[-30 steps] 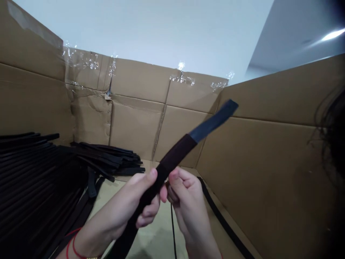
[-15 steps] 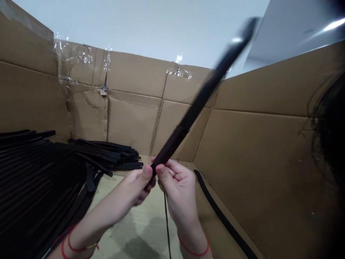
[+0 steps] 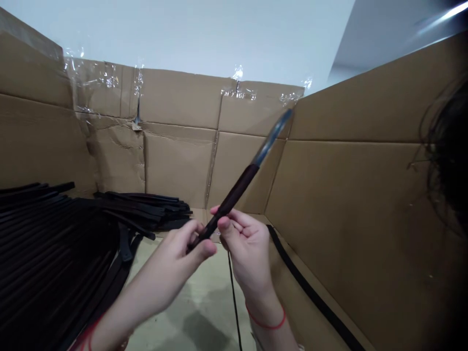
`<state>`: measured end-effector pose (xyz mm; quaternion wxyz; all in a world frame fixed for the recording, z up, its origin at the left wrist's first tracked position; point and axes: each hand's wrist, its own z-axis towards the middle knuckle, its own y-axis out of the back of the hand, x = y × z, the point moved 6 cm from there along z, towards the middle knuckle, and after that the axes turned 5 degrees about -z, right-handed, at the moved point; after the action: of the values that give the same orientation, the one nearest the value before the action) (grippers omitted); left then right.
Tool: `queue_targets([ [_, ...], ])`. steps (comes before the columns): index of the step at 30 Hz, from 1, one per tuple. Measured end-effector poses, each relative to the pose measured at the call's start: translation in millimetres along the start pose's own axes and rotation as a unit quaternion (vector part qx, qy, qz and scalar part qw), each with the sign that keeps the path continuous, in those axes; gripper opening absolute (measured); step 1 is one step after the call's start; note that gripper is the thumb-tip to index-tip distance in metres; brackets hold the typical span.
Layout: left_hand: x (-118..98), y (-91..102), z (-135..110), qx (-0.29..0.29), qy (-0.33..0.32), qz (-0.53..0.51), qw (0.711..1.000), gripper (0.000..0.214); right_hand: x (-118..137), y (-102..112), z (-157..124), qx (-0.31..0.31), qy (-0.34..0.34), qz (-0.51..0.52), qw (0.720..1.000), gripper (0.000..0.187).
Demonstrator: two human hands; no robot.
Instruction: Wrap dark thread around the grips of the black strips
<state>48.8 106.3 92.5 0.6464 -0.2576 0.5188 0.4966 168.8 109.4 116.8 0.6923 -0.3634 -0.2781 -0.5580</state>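
Observation:
Between my hands a dark stick-like piece [image 3: 239,192] slants up to the right. Its middle is wrapped in dark brown, and its far end is a curved, shiny grey length; the exact kind does not show. My left hand [image 3: 181,253] is closed round the lower end, thumb lying along it. Higher up, my right hand [image 3: 244,248] pinches the piece between thumb and fingers. A thin dark cord [image 3: 234,297] runs down from below my right hand; whether it joins the piece is hidden.
Black strips [image 3: 51,248] lie heaped at the left, with another bundle [image 3: 153,209] behind them. One long black strip [image 3: 310,292] runs along the right side. Tall cardboard walls [image 3: 179,165] enclose the pale work surface [image 3: 179,312]. Dark hair [image 3: 449,156] shows at the right edge.
The far end of the held piece has come down and looks shorter, its shiny grey part now facing me. My left thumb has lifted away from its earlier pinch and my left hand sits lower.

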Motion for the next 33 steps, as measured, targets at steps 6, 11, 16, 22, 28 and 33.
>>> queue_targets([
  [6,4.8,-14.8,2.6,0.107,0.027,-0.138,0.984,0.05,6.6,-8.1,-7.7,0.021,0.021,-0.018,0.999,0.024],
  [11,10.9,-4.3,2.4,-0.022,0.026,-0.173,0.984,0.053,10.7,2.7,-7.4,-0.039,0.054,-0.058,0.996,0.027],
  [16,20.7,-16.4,0.3,0.011,0.095,-0.126,0.987,0.06,4.1,-2.7,-4.3,0.022,0.007,-0.003,1.0,0.037],
  [22,15.5,-16.8,1.6,0.041,0.08,-0.125,0.988,0.061,19.2,-4.3,-11.4,0.022,0.01,-0.019,1.0,0.027],
  [28,3.1,-7.7,0.1,-0.054,-0.038,-0.029,0.997,0.066,30.1,-2.7,-20.0,-0.062,0.041,-0.056,0.996,0.023],
  [33,12.1,-11.6,-10.3,0.091,0.082,-0.058,0.991,0.069,10.8,-18.2,-18.6,0.067,-0.055,0.009,0.996,0.038],
])
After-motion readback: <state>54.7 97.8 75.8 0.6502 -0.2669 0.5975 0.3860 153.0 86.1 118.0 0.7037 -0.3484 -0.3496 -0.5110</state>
